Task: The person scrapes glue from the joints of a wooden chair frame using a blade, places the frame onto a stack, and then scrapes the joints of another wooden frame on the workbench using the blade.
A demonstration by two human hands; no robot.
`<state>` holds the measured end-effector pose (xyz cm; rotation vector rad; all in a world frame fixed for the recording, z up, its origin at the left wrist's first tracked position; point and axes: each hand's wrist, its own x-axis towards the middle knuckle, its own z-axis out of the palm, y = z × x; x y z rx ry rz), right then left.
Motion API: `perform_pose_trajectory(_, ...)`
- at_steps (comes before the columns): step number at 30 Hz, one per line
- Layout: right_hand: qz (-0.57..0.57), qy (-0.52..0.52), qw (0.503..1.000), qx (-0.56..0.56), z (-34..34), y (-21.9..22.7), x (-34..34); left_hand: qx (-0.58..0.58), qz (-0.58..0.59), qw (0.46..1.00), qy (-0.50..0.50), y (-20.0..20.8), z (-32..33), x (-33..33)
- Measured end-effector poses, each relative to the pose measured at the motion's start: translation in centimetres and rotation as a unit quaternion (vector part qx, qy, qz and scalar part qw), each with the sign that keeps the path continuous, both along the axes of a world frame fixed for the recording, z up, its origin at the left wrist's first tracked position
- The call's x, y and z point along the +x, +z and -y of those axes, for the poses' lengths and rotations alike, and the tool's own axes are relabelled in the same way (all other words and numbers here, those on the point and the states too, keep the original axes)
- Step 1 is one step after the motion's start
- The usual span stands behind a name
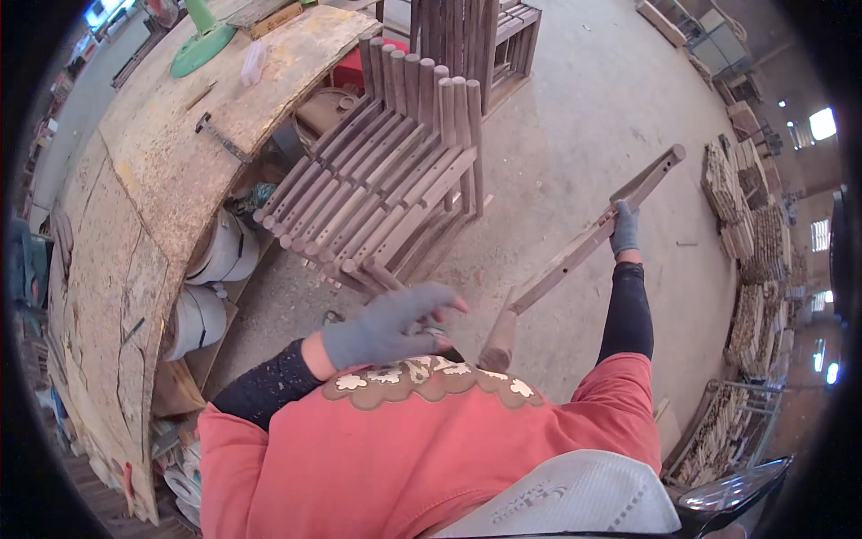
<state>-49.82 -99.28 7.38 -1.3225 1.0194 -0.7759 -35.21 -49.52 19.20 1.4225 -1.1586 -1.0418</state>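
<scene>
My right hand (626, 228), in a grey glove with bare fingertips, is closed around a brown wooden frame piece (567, 260). The piece slants from upper right to lower left, with a round-ended post at its low end near my shirt and holes along its bar. My left hand (388, 325), gloved likewise, is in front of my chest, apart from the wood and slightly blurred. Its fingers curl toward the thumb around something small that I cannot make out. Beyond it stands a stack of similar wooden frames (377, 184), packed side by side.
At left is a worn wooden workbench (153, 180) with a metal clamp (220, 136) at its edge and a green stand base (202, 52) on top. White buckets (199, 322) sit below. More frames (453, 45) stand ahead; wood piles (759, 216) line the right side.
</scene>
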Motion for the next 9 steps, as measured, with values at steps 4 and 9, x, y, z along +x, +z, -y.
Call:
perform_pose_trajectory(4,-0.064,0.084,0.994,0.008,5.8,-3.0,-2.1,0.04,-0.006,0.994,0.105,-2.5,2.5,-0.3)
perform_pose_trajectory(9,-0.151,0.286,0.946,0.02,8.4,-10.1,-6.0,0.112,-0.047,0.964,0.237,-5.4,3.2,-2.0)
